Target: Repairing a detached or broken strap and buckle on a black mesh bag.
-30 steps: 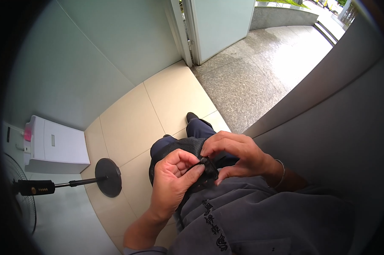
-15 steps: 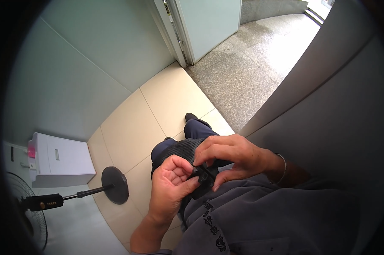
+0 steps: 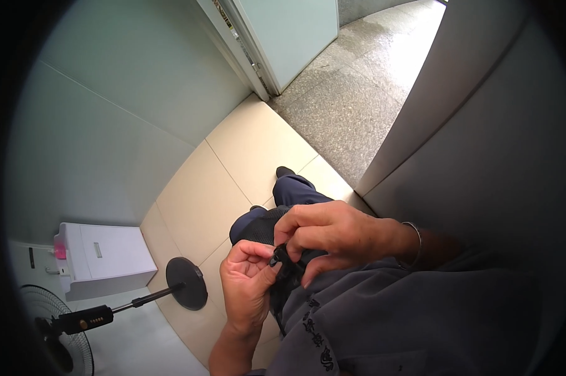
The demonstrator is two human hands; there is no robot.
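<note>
In front of my waist, a small black plastic piece (image 3: 280, 254), which looks like a strap buckle, sits between both hands. My left hand (image 3: 248, 279) pinches its left side between thumb and fingers. From the right, my right hand (image 3: 333, 235) grips its upper part with bent fingertips, the thumb held a little apart below. Dark strap or cloth (image 3: 287, 279) hangs beneath the piece, its details lost in shadow. Black mesh fabric (image 3: 262, 229) lies over my thighs just beyond the hands.
A black pedestal fan (image 3: 85, 319) with a round base (image 3: 186, 283) stands at left. Behind it is a white cabinet (image 3: 110, 260). Ahead, an open door (image 3: 289, 37) borders a grey stone floor (image 3: 345, 106). A dark panel (image 3: 458, 144) rises close on my right.
Both hands have shifted slightly left with the black piece, which has turned. My right fingers have closed in toward the left hand's fingertips. The view has swung a little.
</note>
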